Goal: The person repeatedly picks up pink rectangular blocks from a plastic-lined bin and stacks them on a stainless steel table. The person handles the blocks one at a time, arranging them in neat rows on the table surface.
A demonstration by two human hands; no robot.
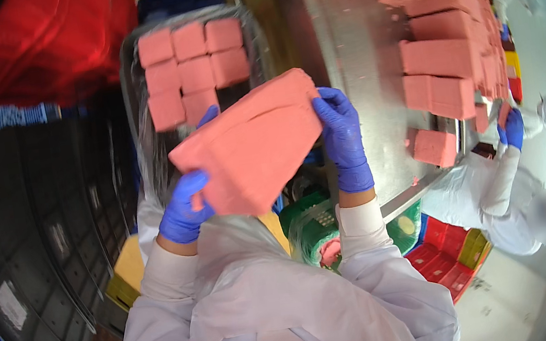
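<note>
A large pink block (pixel 254 147) of a soft-looking material is held up in front of me, tilted, with a crease across its upper face. My left hand (pixel 186 205), in a blue glove, grips its lower left end. At its right end my right hand (pixel 341 130), gloved the same way, holds the edge. Behind the block stands a dark crate (pixel 130 86) lined with clear plastic film. Rows of smaller pink blocks (pixel 195 72) sit inside it, and the held block hides part of that crate.
To the right runs a metal table (pixel 368 106), with pink blocks (pixel 436 53) stacked along its far side and crumbs scattered about. A co-worker (pixel 510 201) stands beyond it. Below are a film-lined green crate (pixel 310 217) and red crates (pixel 436 252). Dark stacked crates (pixel 42 226) rise at left.
</note>
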